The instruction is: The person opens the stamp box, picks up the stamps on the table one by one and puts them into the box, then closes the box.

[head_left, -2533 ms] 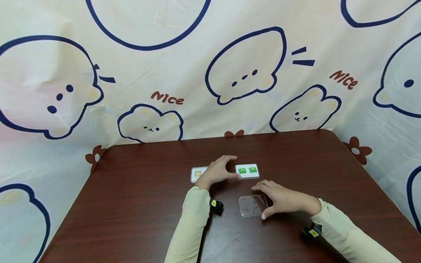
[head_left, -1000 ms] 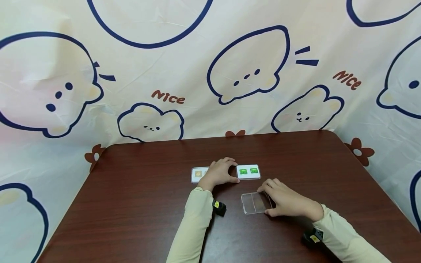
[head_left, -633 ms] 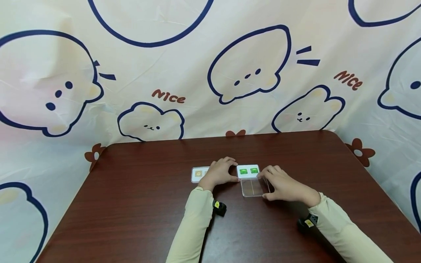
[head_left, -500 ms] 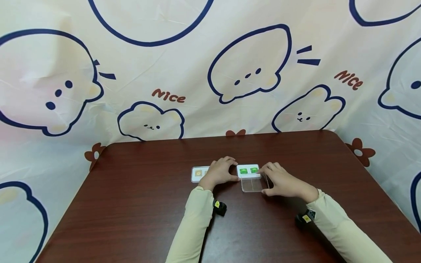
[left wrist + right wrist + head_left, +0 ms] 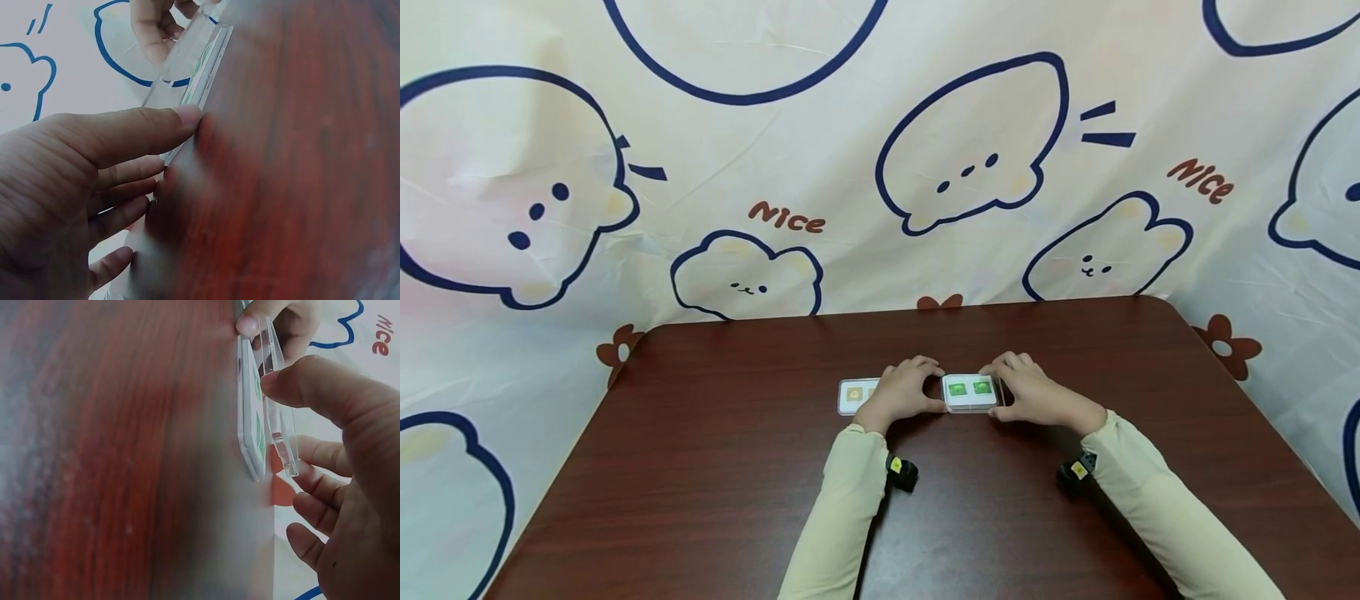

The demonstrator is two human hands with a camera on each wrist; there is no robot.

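A flat white case (image 5: 970, 392) with two green pictures lies on the brown table. My left hand (image 5: 898, 396) grips its left end, thumb on the near edge and fingertips at the far side; the thumb shows on that edge in the left wrist view. My right hand (image 5: 1037, 398) holds a clear plastic lid (image 5: 279, 428) between thumb and fingers. In the right wrist view the lid is close above the case's picture side, with a narrow gap between them. The fingers of my left hand partly hide a second white case (image 5: 852, 396).
The wooden table (image 5: 700, 483) spreads out around both hands, its far edge against a printed cloth (image 5: 850, 167) with cartoon outlines. Black wrist cameras (image 5: 902, 473) sit on both wrists.
My right hand has brought the clear lid from in front of the case away from me, until it overlaps the case with the green pictures. My left hand stays almost in place at the case.
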